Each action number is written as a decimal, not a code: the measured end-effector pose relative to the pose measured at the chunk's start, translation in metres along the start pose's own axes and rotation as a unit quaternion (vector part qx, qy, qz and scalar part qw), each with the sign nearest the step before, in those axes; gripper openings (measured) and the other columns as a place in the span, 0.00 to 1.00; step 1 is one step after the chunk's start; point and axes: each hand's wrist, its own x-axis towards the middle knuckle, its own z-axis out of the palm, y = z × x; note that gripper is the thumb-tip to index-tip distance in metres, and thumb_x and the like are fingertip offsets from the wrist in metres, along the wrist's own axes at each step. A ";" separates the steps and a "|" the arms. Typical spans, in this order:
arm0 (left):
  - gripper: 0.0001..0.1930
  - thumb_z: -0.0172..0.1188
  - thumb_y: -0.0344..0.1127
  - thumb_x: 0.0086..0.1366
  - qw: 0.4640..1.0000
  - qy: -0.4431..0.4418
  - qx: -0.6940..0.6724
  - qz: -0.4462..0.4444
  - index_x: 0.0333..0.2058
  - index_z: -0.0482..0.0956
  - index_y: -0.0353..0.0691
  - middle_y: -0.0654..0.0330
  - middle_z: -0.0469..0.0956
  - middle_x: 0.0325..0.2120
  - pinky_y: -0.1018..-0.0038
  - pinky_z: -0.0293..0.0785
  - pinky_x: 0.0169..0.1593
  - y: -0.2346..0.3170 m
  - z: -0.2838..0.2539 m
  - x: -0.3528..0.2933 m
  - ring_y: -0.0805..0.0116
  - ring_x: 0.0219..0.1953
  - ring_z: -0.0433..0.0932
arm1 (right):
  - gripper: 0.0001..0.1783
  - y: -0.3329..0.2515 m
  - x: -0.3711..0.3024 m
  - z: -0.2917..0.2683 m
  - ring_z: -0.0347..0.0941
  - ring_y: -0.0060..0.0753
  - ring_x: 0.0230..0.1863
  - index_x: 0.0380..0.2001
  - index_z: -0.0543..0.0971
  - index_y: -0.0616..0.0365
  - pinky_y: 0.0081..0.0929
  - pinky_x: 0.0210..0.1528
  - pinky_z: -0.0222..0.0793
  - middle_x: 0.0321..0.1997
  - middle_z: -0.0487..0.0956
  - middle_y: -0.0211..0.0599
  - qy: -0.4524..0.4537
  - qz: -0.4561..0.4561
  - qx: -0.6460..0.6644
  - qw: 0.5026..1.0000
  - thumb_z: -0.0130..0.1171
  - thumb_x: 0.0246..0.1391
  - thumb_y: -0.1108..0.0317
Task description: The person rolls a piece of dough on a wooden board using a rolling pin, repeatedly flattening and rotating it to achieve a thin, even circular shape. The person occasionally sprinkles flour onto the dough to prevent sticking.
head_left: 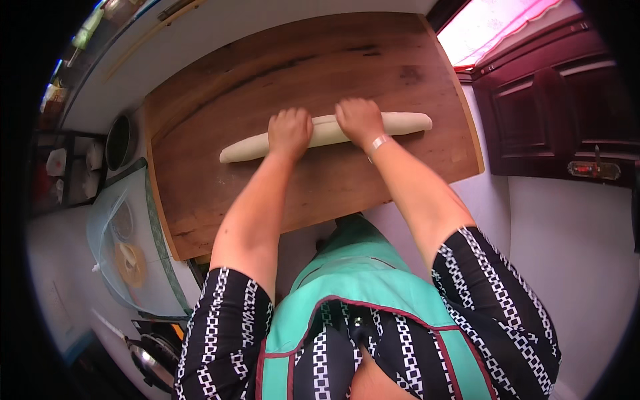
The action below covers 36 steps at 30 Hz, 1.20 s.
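Observation:
A long, pale roll of dough [328, 133] lies across a brown wooden board [230, 90], its right end farther from me than its left. My left hand [291, 131] is closed over the roll left of its middle, fingers curled down on the far side. Right of the middle, my right hand [360, 121] grips it the same way, with a light band on the wrist. The fingertips of both hands are hidden. Both ends of the dough stick out past my hands, and faint flour marks show near the left end.
On the left, a pale blue mesh food cover [100, 230] stands over a dish, beside a dark round pan [121, 142] and a black rack [72, 170]. A lidded pot [150, 363] sits at lower left. A dark red door [533, 113] borders the board's right side.

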 end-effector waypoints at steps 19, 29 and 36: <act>0.10 0.52 0.42 0.61 0.977 -0.071 -0.004 -0.202 0.34 0.78 0.45 0.55 0.77 0.38 0.54 0.65 0.51 -0.131 0.048 0.093 0.52 0.44 0.73 | 0.09 0.097 0.144 0.024 0.73 0.44 0.49 0.33 0.78 0.50 0.43 0.53 0.64 0.41 0.79 0.37 0.007 0.052 0.060 0.997 0.53 0.48 0.65; 0.13 0.49 0.40 0.64 0.994 0.060 0.049 -0.071 0.28 0.78 0.42 0.52 0.78 0.26 0.53 0.72 0.33 -0.155 0.063 0.160 0.46 0.29 0.76 | 0.10 0.118 0.200 0.049 0.75 0.46 0.38 0.28 0.80 0.52 0.42 0.42 0.68 0.31 0.79 0.41 0.198 -0.058 0.037 0.978 0.50 0.51 0.63; 0.20 0.43 0.46 0.66 0.958 -0.156 0.068 -0.231 0.31 0.81 0.40 0.49 0.81 0.32 0.52 0.75 0.41 -0.166 0.053 0.211 0.46 0.37 0.79 | 0.22 0.124 0.254 0.031 0.76 0.50 0.34 0.24 0.81 0.59 0.47 0.38 0.70 0.31 0.81 0.47 -0.056 0.051 0.001 0.997 0.42 0.58 0.56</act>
